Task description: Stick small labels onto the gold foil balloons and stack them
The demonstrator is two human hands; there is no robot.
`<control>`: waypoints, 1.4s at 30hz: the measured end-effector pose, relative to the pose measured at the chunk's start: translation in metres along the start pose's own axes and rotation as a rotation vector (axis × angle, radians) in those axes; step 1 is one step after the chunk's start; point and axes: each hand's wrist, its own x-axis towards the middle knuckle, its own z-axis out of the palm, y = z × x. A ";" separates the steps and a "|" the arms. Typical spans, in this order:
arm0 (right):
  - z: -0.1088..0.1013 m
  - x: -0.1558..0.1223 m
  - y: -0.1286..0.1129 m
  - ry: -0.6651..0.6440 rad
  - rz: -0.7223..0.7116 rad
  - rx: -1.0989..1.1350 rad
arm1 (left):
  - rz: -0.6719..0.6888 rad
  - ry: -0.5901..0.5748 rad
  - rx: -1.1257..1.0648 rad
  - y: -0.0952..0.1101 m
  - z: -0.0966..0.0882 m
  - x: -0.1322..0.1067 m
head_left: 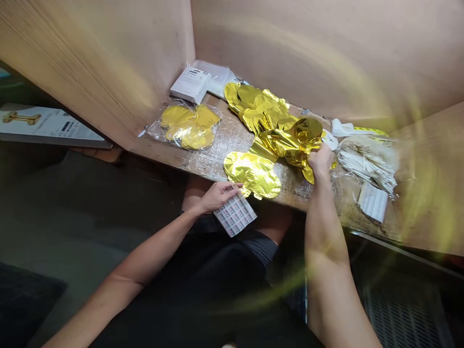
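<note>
In my left hand [219, 195] is a sheet of small printed stickers [236, 215], pinched between thumb and fingers and tilted over my lap. Its fingertips are close to the rounded lower end of a flat gold foil balloon [252, 174], which lies across the front edge of the bench. My right hand [321, 162] is closed on the crumpled far end of gold foil at the right; its fingertips are partly hidden. Behind, more flat gold foil balloons [259, 106] lie in a loose heap.
Clear bags of folded gold balloons [190, 125] lie on the wooden bench [215, 157] at left. A stack of printed cards [191, 83] stands behind them. To the right are a bundle of white straws [368, 162] and a small white packet [372, 202]. Wooden panels enclose the bench.
</note>
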 end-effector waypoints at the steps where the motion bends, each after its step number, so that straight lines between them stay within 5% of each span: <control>1: -0.008 0.002 -0.002 0.134 0.020 -0.022 | -0.023 0.038 -0.078 0.003 -0.001 0.000; 4: -0.005 -0.028 -0.026 0.289 0.057 -0.024 | -0.057 0.164 -0.243 0.016 -0.006 -0.003; 10: 0.054 -0.142 -0.095 -0.515 -0.003 0.252 | -0.052 0.293 -0.321 0.032 -0.021 -0.002; 13: 0.070 -0.163 -0.103 -0.486 -0.040 0.281 | -0.058 0.287 -0.314 0.033 -0.025 -0.001; 16: 0.076 -0.166 -0.098 -0.369 -0.149 0.124 | -0.083 0.287 -0.338 0.034 -0.027 -0.002; 21: 0.080 -0.170 -0.099 -0.367 -0.334 -0.012 | -0.106 0.306 -0.288 0.025 -0.029 -0.009; 25: 0.081 -0.159 -0.103 -0.204 -0.125 0.121 | 0.040 0.245 0.014 0.015 -0.031 -0.013; 28: 0.087 -0.140 -0.098 -0.349 0.028 0.120 | 0.228 0.042 0.325 0.010 -0.030 -0.011; 32: 0.102 -0.126 -0.091 -0.553 -0.012 -0.123 | 0.299 -0.094 0.619 0.001 -0.025 -0.006; 38: 0.105 -0.133 -0.089 -0.380 -0.120 -0.540 | 0.286 -0.059 0.649 -0.013 -0.027 -0.004; 42: 0.103 -0.132 -0.078 -0.430 -0.193 -0.503 | 0.326 -0.095 0.510 -0.012 -0.033 -0.003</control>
